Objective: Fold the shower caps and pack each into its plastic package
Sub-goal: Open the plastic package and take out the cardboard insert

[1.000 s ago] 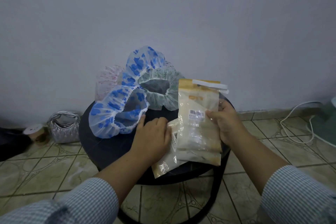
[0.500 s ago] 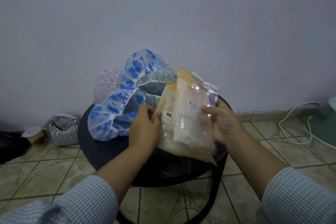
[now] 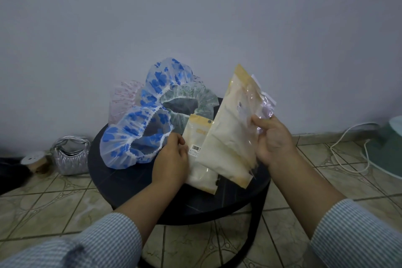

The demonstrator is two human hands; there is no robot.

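Two hands hold plastic packages above a round dark tabletop (image 3: 121, 180) that carries a heap of shower caps.

The right hand (image 3: 274, 140) has its grip closed on the larger package (image 3: 230, 137), thumb pinching its right edge, so that it stands tilted with its yellow top leaning right above the tabletop. The left hand (image 3: 170, 160) grips the left edge of the smaller package (image 3: 196, 150), which sits partly behind the larger one and shows a barcode label. The caps lie unfolded on the far left of the tabletop: a blue-patterned cap (image 3: 130, 139) nearest, a second blue cap (image 3: 165, 78) behind, a green-patterned cap (image 3: 193, 98) beside the packages, a pink cap (image 3: 124, 98) at the back left. On the tiled floor at left stands a silver handbag (image 3: 71, 154); at right runs a white cable (image 3: 348, 137).
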